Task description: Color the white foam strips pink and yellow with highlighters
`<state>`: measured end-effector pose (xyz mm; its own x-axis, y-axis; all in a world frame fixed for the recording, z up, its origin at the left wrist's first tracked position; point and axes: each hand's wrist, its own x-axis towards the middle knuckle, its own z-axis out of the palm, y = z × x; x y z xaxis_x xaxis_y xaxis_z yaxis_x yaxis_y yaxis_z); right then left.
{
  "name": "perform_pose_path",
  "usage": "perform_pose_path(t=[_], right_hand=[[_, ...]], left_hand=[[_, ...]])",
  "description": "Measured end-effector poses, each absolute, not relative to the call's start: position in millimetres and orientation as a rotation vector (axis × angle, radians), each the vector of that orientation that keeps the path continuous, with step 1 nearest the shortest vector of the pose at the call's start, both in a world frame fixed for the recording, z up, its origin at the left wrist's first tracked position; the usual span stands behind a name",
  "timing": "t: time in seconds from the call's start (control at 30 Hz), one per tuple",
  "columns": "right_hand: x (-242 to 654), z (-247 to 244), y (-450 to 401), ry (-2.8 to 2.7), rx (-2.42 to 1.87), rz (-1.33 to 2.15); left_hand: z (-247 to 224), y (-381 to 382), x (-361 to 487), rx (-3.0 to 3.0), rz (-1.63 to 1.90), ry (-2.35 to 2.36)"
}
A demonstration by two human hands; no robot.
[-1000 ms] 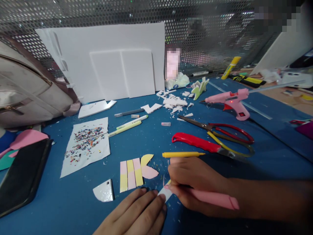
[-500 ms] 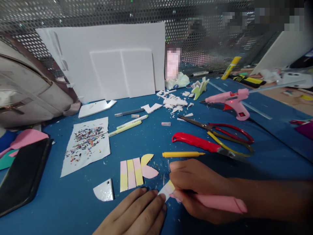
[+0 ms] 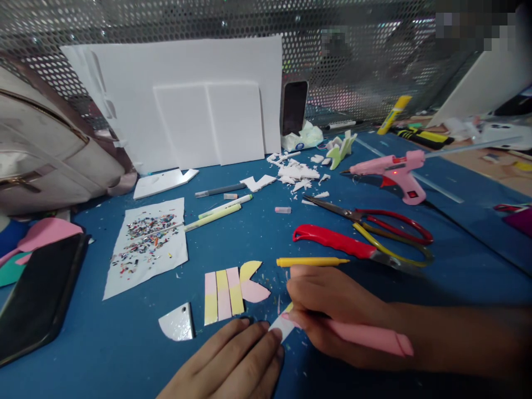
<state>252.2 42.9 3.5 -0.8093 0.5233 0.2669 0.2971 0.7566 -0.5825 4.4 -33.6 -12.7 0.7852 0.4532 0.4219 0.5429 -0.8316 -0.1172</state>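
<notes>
My left hand (image 3: 233, 363) lies flat, its fingertips pressing the lower end of a small white strip (image 3: 282, 328) against the blue table. Closed around a pink marker (image 3: 369, 337), my right hand (image 3: 332, 305) rests with the tip on that strip; the strip's far end shows yellow and is partly hidden by the fingers. Just beyond lie several pink-and-yellow strips (image 3: 223, 295) side by side and a notched, tail-like piece (image 3: 252, 287) in the same colours. A glossy white rounded piece (image 3: 177, 322) with a dark dot sits left of them. A yellow marker (image 3: 311, 262) lies beyond my right hand.
A red-handled cutter (image 3: 332, 242), scissors (image 3: 366, 219) and a pink glue gun (image 3: 399, 172) lie at right. White foam scraps (image 3: 297, 174) and leaning white boards (image 3: 208, 122) are behind. Beads cover a paper sheet (image 3: 178, 255) at left, near a black phone (image 3: 39, 299).
My right hand and the pink marker have shifted slightly left and up along the strip, and pink at its end no longer shows. My left hand stays in place.
</notes>
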Motion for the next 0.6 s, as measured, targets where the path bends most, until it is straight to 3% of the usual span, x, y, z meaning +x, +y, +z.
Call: perform_pose_path(t=[0.6], right_hand=[[252.1, 11.7, 43.0, -2.532, -0.527, 0.757]], left_hand=[[-7.8, -28.7, 3.1, -2.747, -0.525, -0.733]])
